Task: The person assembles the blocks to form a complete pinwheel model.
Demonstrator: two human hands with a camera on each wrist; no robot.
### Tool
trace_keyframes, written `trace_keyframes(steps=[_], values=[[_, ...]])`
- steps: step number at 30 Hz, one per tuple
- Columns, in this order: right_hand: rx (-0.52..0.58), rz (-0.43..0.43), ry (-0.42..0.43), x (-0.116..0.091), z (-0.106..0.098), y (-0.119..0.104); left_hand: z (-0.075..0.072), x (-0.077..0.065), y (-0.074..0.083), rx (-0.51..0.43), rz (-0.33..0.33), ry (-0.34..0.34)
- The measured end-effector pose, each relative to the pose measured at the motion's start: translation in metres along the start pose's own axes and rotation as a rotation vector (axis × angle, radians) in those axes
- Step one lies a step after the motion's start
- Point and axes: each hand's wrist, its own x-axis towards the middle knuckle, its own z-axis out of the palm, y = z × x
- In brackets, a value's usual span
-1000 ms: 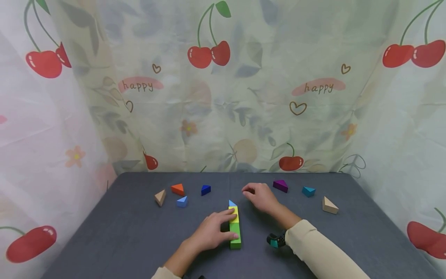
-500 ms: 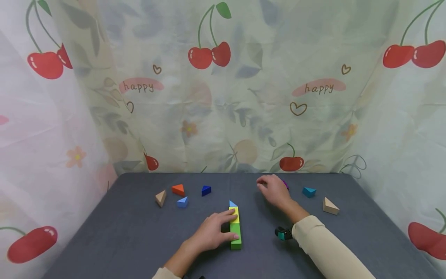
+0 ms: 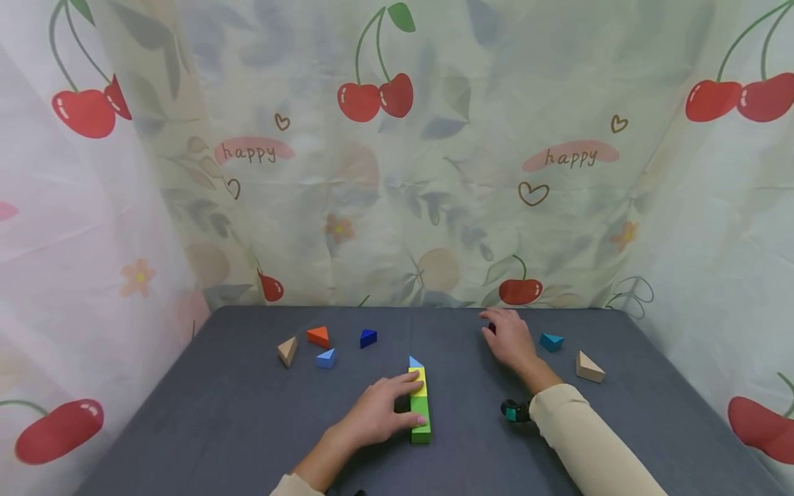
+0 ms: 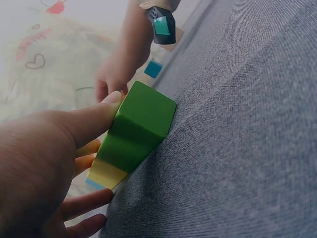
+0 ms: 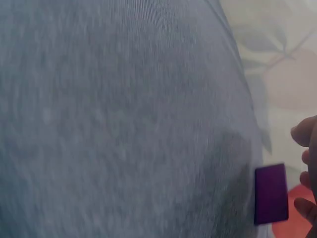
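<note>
My left hand [image 3: 375, 411] rests on a row of blocks in the middle of the table. Its thumb touches the green block [image 3: 420, 435]; two fingertips lie on the yellow block [image 3: 420, 392]. A light blue triangular block [image 3: 415, 361] sits at the row's far end. In the left wrist view the thumb lies straight along the top edge of the green block [image 4: 143, 111]. Toward the back, my right hand [image 3: 511, 341] reaches over a purple triangular block [image 3: 492, 328], mostly hidden in the head view. The right wrist view shows this purple block [image 5: 271, 194] apart from the loosely bent fingers [image 5: 303, 133].
Loose triangular blocks lie at the left: wooden [image 3: 287, 351], orange [image 3: 319, 336], light blue [image 3: 325, 358] and dark blue [image 3: 369, 337]. Teal [image 3: 551, 342] and wooden [image 3: 589, 366] ones lie right of my right hand. A printed curtain [image 3: 397, 207] hangs behind the grey table [image 3: 217, 413].
My right hand has moved to the right and over the purple block, which was in plain view a second ago. The left hand and the row of blocks have stayed in place.
</note>
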Motion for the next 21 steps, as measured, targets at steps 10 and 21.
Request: trace_keyframes(steps=[10, 21], values=[[-0.026, 0.003, -0.107, -0.004, -0.002, 0.025, 0.001, 0.002, -0.002, 0.021, -0.006, -0.001], [-0.013, -0.03, -0.258, -0.003, -0.011, 0.038, 0.002, 0.002, -0.004, 0.024, 0.006, 0.008]])
